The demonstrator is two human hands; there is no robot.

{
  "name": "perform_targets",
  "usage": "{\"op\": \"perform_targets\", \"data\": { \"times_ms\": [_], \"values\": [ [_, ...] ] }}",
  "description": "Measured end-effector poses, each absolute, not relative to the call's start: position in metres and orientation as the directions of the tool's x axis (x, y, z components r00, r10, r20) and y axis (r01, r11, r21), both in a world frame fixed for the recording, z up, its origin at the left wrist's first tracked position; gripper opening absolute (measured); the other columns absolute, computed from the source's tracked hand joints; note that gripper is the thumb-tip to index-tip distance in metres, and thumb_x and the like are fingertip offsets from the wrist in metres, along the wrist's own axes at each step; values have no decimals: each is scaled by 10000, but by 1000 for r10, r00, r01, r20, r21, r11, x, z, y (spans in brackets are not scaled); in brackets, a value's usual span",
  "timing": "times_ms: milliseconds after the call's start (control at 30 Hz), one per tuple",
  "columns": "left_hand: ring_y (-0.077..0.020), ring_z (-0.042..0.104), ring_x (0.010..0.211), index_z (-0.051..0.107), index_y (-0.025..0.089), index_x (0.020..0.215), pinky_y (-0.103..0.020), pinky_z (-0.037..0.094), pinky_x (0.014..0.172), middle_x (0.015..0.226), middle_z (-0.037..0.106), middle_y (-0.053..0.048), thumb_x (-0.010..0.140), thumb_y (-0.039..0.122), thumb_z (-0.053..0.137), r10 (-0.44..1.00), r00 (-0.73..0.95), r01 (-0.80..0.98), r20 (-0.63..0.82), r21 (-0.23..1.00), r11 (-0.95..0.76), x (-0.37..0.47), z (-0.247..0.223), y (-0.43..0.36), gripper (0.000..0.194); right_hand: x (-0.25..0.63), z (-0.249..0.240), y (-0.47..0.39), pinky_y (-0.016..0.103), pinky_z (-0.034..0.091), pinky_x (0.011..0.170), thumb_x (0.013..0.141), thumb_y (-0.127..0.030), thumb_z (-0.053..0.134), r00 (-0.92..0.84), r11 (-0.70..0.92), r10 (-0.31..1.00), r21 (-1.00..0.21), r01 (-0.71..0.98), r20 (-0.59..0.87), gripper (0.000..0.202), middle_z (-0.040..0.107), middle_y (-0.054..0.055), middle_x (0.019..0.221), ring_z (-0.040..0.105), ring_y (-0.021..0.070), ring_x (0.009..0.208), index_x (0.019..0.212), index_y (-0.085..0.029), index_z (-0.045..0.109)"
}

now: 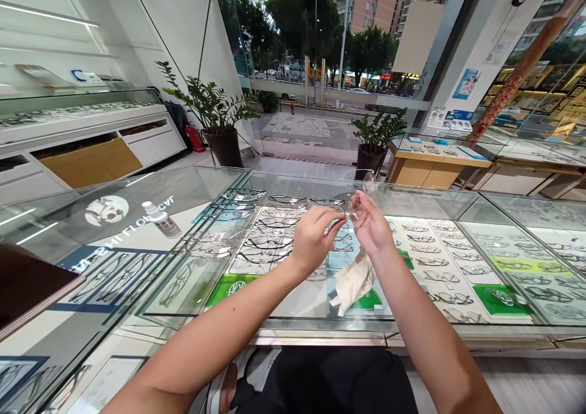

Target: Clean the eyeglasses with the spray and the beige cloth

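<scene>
Above the glass counter, both my hands are brought together around a pair of thin-framed eyeglasses [368, 182]. One clear lens rises over my right fingertips; the rest of the frame is hard to make out against the display. My left hand [314, 238] is closed, thumb and forefinger pinching a slim dark part of the glasses. With bent fingers, my right hand [370, 221] grips the frame near the lens. Just below my right wrist, a crumpled cream cloth [353, 281] lies on the counter top.
The glass display counter [293, 334] holds rows of eyeglasses and green cards [500, 300]. A white spray bottle [161, 220] stands on the glass to the left. A dark brown object [32, 289] juts in at the left edge. Potted plants [224, 145] stand beyond the counter.
</scene>
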State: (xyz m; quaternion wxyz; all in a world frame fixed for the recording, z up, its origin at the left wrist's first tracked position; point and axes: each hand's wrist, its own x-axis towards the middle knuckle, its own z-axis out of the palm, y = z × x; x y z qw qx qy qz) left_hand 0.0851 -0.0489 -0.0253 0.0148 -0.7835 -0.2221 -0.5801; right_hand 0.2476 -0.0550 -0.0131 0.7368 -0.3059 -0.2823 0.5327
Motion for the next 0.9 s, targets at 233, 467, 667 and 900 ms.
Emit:
{"op": "perform_targets", "data": {
  "times_ms": [233,467,667,900],
  "values": [
    [-152,687,786,719,201,977,-290,541,717,864,758,-42,973,202,705,282,33,387,959,248,-888,72,-8,-40,15,241,1,-73,472,493,1068,1019,-480,595,240,576,780,-813,84,578,341,757,46,1322,686,233,1176,1269,-327,768],
    [-144,650,731,730,195,896,-284,510,672,821,734,-37,979,282,703,421,-100,315,902,430,-846,58,14,-36,123,238,3,-89,436,554,818,1045,-344,527,300,604,397,-493,626,867,284,742,52,869,689,235,849,1122,-257,786],
    [-139,681,760,751,194,888,-269,536,700,832,736,-26,950,355,744,511,-90,168,855,519,-838,43,71,-28,172,268,59,-73,383,568,784,1007,-382,617,290,594,446,-522,611,847,317,763,111,1178,717,240,1007,1258,-226,734],
    [-136,690,821,756,214,938,-280,584,760,889,731,-26,949,295,747,249,-133,188,959,271,-944,37,148,-34,83,257,135,-87,409,592,836,1012,-359,639,305,623,136,-320,714,943,207,782,66,1050,733,228,954,1150,-246,744]
  ]
}}
